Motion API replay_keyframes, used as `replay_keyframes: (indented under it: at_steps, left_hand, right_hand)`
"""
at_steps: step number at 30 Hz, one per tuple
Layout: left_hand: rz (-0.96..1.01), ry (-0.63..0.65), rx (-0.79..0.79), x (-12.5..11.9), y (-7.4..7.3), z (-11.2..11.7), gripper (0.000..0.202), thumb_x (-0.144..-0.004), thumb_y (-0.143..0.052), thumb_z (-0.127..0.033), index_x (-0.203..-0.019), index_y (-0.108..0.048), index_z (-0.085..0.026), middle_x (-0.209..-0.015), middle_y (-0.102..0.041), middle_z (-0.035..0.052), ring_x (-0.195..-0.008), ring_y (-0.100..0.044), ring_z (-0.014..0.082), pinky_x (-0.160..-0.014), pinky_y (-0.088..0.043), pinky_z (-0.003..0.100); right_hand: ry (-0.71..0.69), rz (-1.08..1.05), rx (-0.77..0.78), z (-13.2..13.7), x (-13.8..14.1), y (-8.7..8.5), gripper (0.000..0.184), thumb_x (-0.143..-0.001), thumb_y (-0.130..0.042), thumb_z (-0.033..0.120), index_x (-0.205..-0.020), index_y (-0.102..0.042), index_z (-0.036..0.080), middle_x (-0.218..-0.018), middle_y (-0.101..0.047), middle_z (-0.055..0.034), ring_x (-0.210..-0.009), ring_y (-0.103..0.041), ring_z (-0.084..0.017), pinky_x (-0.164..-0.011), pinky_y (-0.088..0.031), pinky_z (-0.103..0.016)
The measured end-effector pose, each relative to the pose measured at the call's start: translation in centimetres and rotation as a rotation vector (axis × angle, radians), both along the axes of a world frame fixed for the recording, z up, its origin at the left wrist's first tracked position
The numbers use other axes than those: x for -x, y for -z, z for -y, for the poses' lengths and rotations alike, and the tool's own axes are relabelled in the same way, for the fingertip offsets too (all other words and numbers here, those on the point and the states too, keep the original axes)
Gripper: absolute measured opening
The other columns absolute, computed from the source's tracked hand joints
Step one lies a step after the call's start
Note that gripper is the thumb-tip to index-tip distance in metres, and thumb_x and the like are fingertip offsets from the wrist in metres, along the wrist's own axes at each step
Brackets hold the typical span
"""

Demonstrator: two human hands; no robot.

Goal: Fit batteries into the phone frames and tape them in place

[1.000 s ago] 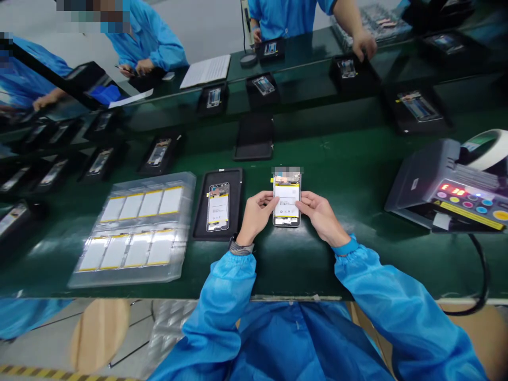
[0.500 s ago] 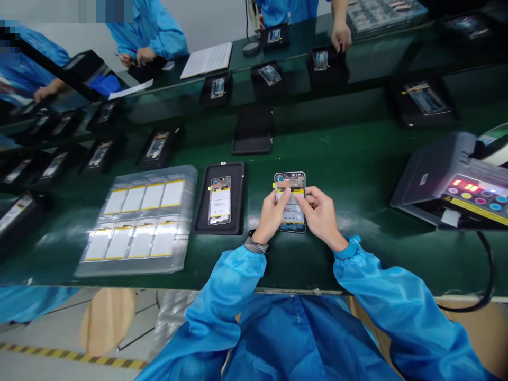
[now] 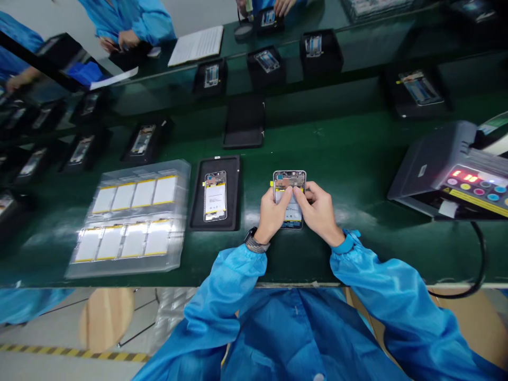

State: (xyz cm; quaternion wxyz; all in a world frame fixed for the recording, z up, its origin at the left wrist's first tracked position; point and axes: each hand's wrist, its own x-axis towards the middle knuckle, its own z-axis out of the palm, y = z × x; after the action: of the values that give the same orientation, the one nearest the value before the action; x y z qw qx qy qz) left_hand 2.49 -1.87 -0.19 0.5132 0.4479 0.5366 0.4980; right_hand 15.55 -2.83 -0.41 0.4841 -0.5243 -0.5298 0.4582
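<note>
While the left hand (image 3: 273, 216) and right hand (image 3: 320, 214) grasp the opened phone (image 3: 292, 214) near frame centre, it looks light, stiff, fragile — best held by its sides.

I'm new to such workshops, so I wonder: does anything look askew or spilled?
No spill shows. The held phone, between left hand and right hand, looks straight; across the bench, a far phone sits slanted beside straighter neighbours.

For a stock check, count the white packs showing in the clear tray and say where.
8 white packs: four side by side in the far row, four in the near row of the clear tray. The tray's edge looks layered, so more may be hidden beneath.
</note>
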Motion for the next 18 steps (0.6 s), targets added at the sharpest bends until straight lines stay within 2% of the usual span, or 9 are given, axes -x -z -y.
replay_keyframes:
  at_steps: [5,14,16,18]
  left_hand:
    - [-0.074,-0.023,-0.041,0.0,-0.1,0.1,0.038,-0.088,-0.073,-0.050,-0.101,-0.071,-0.015,-0.091,-0.073,0.0059,-0.080,-0.065,0.0175,-0.071,-0.051,0.026]
    - [-0.086,0.002,-0.059,0.0,0.0,0.3,0.036,-0.091,-0.071,-0.049,-0.104,-0.070,-0.015,-0.095,-0.074,0.0065,-0.083,-0.066,0.0182,-0.074,-0.052,0.027]
    - [-0.108,0.001,-0.069,0.1,0.0,0.3,0.036,-0.092,-0.070,-0.049,-0.105,-0.070,-0.015,-0.096,-0.074,0.0068,-0.085,-0.066,0.0184,-0.076,-0.053,0.027]
    - [-0.121,0.004,-0.082,0.1,0.0,0.4,0.036,-0.093,-0.069,-0.049,-0.107,-0.070,-0.016,-0.101,-0.074,0.0074,-0.089,-0.067,0.0191,-0.079,-0.053,0.027]
  right_hand:
    - [0.031,0.107,-0.058,0.1,0.1,-0.5,0.035,-0.098,-0.059,0.055,-0.093,-0.063,0.021,-0.073,-0.069,-0.0017,-0.061,-0.060,-0.016,-0.057,-0.041,-0.026]
    - [0.067,0.177,-0.088,0.0,-0.1,-1.0,0.040,-0.096,-0.062,0.051,-0.072,-0.047,0.023,-0.055,-0.046,0.0044,-0.051,-0.036,-0.011,-0.052,-0.026,-0.027]
    - [0.075,0.181,-0.087,0.0,-0.1,-1.1,0.040,-0.096,-0.062,0.050,-0.072,-0.047,0.022,-0.054,-0.044,0.0050,-0.051,-0.037,-0.011,-0.052,-0.026,-0.027]
    - [0.060,0.165,-0.080,0.0,-0.2,-1.2,0.036,-0.097,-0.061,0.050,-0.076,-0.052,0.022,-0.055,-0.049,0.0044,-0.051,-0.041,-0.011,-0.052,-0.028,-0.026]
